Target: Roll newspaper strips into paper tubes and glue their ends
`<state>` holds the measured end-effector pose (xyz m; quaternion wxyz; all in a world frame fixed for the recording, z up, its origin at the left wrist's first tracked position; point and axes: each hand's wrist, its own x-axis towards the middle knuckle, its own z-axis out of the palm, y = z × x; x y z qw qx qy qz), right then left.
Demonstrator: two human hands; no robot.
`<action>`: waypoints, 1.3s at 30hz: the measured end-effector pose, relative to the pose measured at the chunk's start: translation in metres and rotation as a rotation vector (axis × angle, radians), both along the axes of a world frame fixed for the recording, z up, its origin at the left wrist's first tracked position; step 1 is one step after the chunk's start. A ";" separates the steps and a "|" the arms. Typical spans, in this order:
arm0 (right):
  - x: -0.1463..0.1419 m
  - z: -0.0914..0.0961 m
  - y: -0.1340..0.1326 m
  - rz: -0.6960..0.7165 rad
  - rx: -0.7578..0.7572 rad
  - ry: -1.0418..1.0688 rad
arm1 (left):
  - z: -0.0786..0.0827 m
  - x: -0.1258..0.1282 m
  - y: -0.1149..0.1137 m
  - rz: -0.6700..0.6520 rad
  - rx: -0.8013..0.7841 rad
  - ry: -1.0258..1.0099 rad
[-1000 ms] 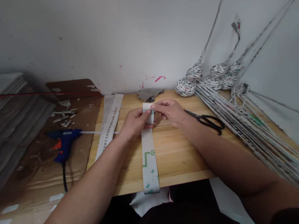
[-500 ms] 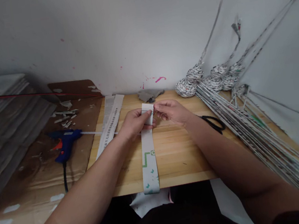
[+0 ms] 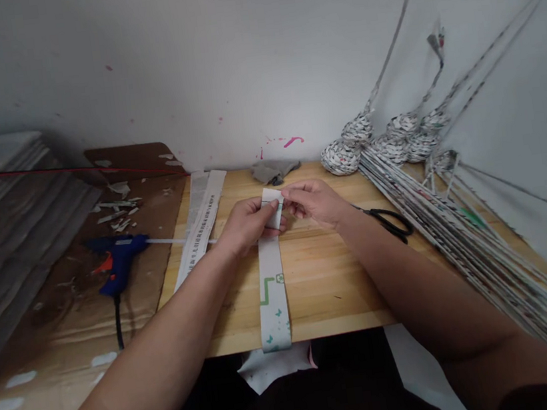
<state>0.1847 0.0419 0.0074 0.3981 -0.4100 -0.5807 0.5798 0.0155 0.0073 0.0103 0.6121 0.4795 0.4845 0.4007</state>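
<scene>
A long white paper strip [image 3: 271, 266] with green and teal print lies over the wooden table [image 3: 333, 278], its near end curling over the front edge. My left hand [image 3: 250, 221] pinches the far part of the strip, thumb on top and fingers beneath. Beside it, my right hand [image 3: 310, 199] is closed, thumb and forefinger at the strip's top right corner. The lower fingers of my right hand are curled and partly hidden.
To the left, a blue glue gun [image 3: 122, 258] rests on cardboard [image 3: 161, 273] near stacked paper [image 3: 5, 200]. Newspaper strips [image 3: 203, 227], a grey rag [image 3: 274, 171] and black scissors [image 3: 389, 222] surround the hands. Woven paper gourds [image 3: 342, 155] and rolled paper sticks [image 3: 438, 230] occupy the right.
The strip's far end now tilts to the right at its top corner, by my right fingertips. Both hands stay in nearly the same place.
</scene>
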 end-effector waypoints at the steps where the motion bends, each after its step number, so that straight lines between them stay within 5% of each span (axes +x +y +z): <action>1: 0.000 0.001 -0.001 0.002 -0.007 0.007 | -0.001 0.000 0.000 -0.001 0.000 -0.001; 17: -0.004 -0.001 -0.002 -0.112 -0.040 0.069 | 0.002 0.001 -0.002 0.018 0.026 0.029; 26: 0.004 -0.002 0.001 0.020 -0.127 0.167 | 0.003 -0.002 0.000 0.030 -0.041 -0.080; 39: -0.001 -0.008 0.002 0.045 0.048 0.051 | 0.003 -0.001 0.000 0.048 -0.040 -0.020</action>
